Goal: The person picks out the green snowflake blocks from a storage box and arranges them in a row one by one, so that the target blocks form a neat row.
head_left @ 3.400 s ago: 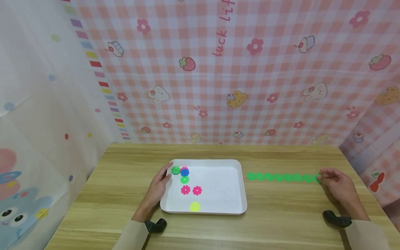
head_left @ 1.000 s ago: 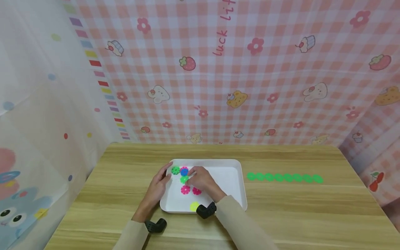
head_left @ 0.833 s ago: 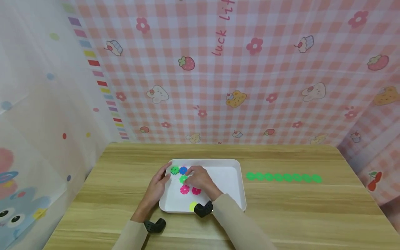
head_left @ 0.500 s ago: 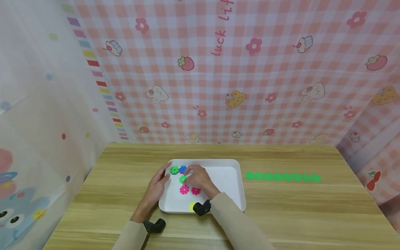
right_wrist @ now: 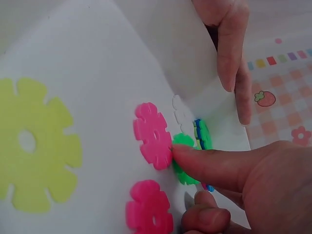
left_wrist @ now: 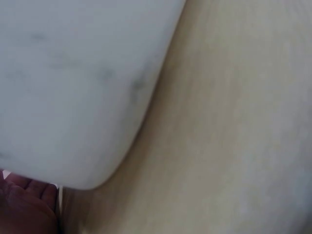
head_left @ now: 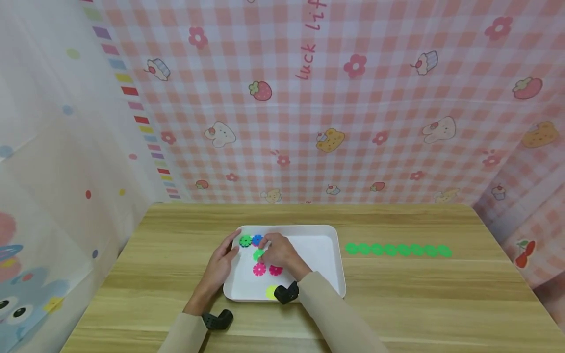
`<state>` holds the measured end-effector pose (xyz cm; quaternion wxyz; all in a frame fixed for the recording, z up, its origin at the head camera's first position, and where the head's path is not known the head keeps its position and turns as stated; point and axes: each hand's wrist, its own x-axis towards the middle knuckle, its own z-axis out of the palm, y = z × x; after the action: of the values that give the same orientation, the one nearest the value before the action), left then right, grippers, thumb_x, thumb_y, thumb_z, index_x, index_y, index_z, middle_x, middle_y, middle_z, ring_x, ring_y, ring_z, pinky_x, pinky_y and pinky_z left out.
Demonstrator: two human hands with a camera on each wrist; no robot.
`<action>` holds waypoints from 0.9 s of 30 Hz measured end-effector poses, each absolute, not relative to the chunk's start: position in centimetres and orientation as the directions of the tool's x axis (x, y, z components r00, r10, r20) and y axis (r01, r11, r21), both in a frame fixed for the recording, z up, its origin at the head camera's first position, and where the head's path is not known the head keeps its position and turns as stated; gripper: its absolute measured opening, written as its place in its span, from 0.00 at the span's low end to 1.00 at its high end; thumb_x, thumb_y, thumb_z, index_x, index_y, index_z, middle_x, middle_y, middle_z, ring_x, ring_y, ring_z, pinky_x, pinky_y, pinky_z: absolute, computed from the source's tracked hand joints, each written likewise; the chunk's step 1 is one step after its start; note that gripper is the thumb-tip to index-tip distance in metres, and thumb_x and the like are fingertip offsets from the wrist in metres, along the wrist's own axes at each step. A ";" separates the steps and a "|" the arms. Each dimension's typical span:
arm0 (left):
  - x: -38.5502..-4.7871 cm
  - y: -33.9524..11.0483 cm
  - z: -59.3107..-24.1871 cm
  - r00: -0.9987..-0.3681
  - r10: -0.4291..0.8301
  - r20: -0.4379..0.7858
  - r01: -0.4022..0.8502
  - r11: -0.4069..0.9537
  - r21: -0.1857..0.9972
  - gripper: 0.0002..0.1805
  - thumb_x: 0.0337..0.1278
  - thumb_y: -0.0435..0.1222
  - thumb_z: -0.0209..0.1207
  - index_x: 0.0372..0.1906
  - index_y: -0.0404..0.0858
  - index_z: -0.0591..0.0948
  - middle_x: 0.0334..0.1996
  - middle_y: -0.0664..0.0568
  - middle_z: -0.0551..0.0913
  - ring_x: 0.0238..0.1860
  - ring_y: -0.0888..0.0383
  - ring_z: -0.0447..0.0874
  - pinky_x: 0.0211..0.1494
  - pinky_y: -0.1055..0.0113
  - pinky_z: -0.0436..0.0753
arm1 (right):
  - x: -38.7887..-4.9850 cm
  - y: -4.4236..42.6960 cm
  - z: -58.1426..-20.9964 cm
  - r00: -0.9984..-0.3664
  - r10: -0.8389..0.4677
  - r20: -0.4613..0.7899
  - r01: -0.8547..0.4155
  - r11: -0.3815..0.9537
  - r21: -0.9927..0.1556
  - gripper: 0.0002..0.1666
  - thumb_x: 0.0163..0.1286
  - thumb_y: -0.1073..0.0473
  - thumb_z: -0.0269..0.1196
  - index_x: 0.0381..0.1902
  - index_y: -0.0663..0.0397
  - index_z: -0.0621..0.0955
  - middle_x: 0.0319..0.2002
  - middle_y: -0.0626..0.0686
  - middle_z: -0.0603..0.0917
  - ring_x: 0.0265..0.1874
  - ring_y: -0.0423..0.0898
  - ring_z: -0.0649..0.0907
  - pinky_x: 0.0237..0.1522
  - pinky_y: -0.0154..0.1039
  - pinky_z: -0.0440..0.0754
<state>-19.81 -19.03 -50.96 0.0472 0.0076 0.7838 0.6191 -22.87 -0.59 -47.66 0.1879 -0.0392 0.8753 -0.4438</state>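
Observation:
My left hand (head_left: 219, 264) grips the left side of the white tray (head_left: 315, 267), thumb inside the rim and fingers outside. My right hand (head_left: 282, 252) is over the tray and pinches a green notched plastic disc (head_left: 257, 255) between thumb and fingers, which hide part of it. In the right wrist view the thumb overlaps the green disc (right_wrist: 184, 140), near a pink disc (right_wrist: 153, 136). Two pink discs (head_left: 259, 269) lie just nearer in the head view. Farther back are another green disc (head_left: 245, 240), apparently stacked, and a blue disc (head_left: 256, 240) over a pink one.
Right of the tray, a straight row of several green discs (head_left: 390, 250) runs across the wooden table (head_left: 397, 299). A yellow disc (head_left: 271, 292) lies at the tray's near edge, partly behind the right wrist camera. A checked cloth (head_left: 287, 122) hangs behind the table.
My right hand has come from the far end of the green row to the tray and stays at the green disc there. The left hand keeps its place on the tray.

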 end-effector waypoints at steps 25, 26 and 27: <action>-19.8 -19.1 -50.9 -0.996 0.076 -0.052 -0.033 0.224 0.974 0.26 0.78 0.34 0.40 0.76 0.45 0.61 0.79 0.48 0.52 0.79 0.51 0.43 0.80 0.49 0.44 | -23.1 0.0 -47.5 -0.911 -0.340 -0.233 -0.011 0.585 -0.811 0.08 0.61 0.66 0.68 0.36 0.49 0.82 0.32 0.50 0.78 0.30 0.45 0.77 0.29 0.36 0.76; -19.8 -19.1 -50.9 -0.996 0.076 -0.054 -0.036 0.221 0.975 0.26 0.78 0.34 0.40 0.76 0.46 0.61 0.79 0.49 0.52 0.79 0.51 0.43 0.80 0.49 0.44 | -23.0 0.1 -47.5 -0.912 -0.340 -0.232 -0.012 0.585 -0.811 0.08 0.61 0.66 0.67 0.36 0.49 0.82 0.32 0.50 0.78 0.30 0.45 0.77 0.29 0.36 0.76; -19.7 -19.0 -50.9 -0.995 0.078 -0.057 -0.039 0.218 0.975 0.26 0.78 0.35 0.40 0.76 0.46 0.61 0.79 0.49 0.52 0.79 0.51 0.43 0.80 0.49 0.44 | -23.0 0.2 -47.4 -0.912 -0.339 -0.229 -0.015 0.586 -0.810 0.07 0.61 0.66 0.67 0.36 0.49 0.83 0.32 0.50 0.79 0.30 0.45 0.77 0.29 0.36 0.76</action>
<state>-19.75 -19.03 -50.87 0.0466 0.0126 0.7790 0.6252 -23.03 0.19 -47.40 0.1830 -0.1017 0.8716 -0.4432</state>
